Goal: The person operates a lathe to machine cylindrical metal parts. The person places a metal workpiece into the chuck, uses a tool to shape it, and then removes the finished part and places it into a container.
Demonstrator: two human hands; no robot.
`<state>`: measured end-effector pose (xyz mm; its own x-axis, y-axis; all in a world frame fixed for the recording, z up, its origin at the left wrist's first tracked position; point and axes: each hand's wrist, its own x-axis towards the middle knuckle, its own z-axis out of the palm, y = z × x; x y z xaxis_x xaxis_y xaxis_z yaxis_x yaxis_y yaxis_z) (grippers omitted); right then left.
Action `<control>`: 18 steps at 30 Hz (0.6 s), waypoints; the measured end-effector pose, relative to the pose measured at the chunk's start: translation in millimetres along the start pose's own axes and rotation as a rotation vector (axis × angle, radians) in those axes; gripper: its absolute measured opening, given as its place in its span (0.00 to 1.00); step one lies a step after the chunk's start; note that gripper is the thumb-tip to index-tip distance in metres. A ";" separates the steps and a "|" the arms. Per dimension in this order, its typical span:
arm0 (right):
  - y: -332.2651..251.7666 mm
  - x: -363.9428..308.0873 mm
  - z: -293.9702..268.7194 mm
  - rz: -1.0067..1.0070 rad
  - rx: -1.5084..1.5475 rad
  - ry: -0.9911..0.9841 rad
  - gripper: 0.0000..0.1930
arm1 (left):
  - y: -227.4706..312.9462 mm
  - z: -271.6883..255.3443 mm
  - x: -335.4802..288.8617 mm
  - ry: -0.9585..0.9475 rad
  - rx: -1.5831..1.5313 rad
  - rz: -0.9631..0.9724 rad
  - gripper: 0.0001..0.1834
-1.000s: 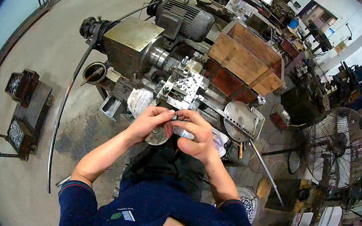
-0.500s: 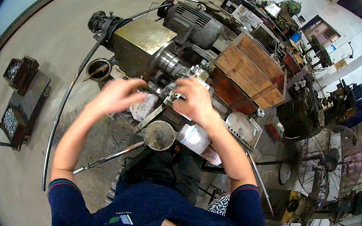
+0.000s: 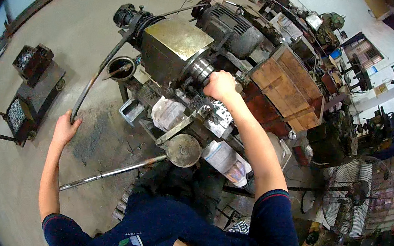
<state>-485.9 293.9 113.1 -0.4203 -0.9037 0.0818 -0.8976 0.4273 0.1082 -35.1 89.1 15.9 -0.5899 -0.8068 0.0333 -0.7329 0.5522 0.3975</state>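
My left hand (image 3: 64, 127) is wrapped round the lower end of a long metal lever (image 3: 96, 73). This lever runs up to the far left end of a lathe-like machine with a brass-coloured top cover (image 3: 180, 40). My right hand (image 3: 222, 86) is closed at the front of the shiny round spindle (image 3: 200, 69). Whatever its fingers hold there is hidden by the hand. Below the right hand lie metal chips and a slide with a short lever arm (image 3: 177, 131). A round metal disc (image 3: 182, 151) stands nearer to me, beside a pale plastic container (image 3: 222, 156).
Behind the spindle sits a dark electric motor (image 3: 235, 29), with a wooden crate (image 3: 285, 87) to its right. A second bar (image 3: 112, 174) slants out at lower left. On the left floor stands a cart (image 3: 44, 87) with bins of small metal parts. A large fan (image 3: 358, 194) stands at right.
My left hand has moved down and left and taken hold of the lever's end. My right hand has moved up to the spindle and closed there. The view has shifted slightly.
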 end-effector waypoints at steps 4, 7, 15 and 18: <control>6.3 9.1 13.5 -0.011 -0.022 0.004 0.12 | 11.7 4.6 12.8 -0.011 0.070 -0.069 0.19; 8.2 8.8 15.2 -0.021 0.107 0.026 0.13 | 1.3 9.6 13.9 0.035 0.081 -0.032 0.18; 20.5 15.1 33.5 -0.017 0.193 0.004 0.11 | 5.1 5.9 17.6 0.092 0.208 0.005 0.14; 16.0 9.5 21.6 0.026 0.329 -0.014 0.15 | -41.3 -6.7 38.3 0.103 0.448 0.063 0.11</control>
<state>-507.1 291.5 94.2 -0.4431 -0.8940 0.0667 -0.8805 0.4200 -0.2199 -25.2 34.0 6.8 -0.6179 -0.7729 0.1442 -0.7843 0.6189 -0.0432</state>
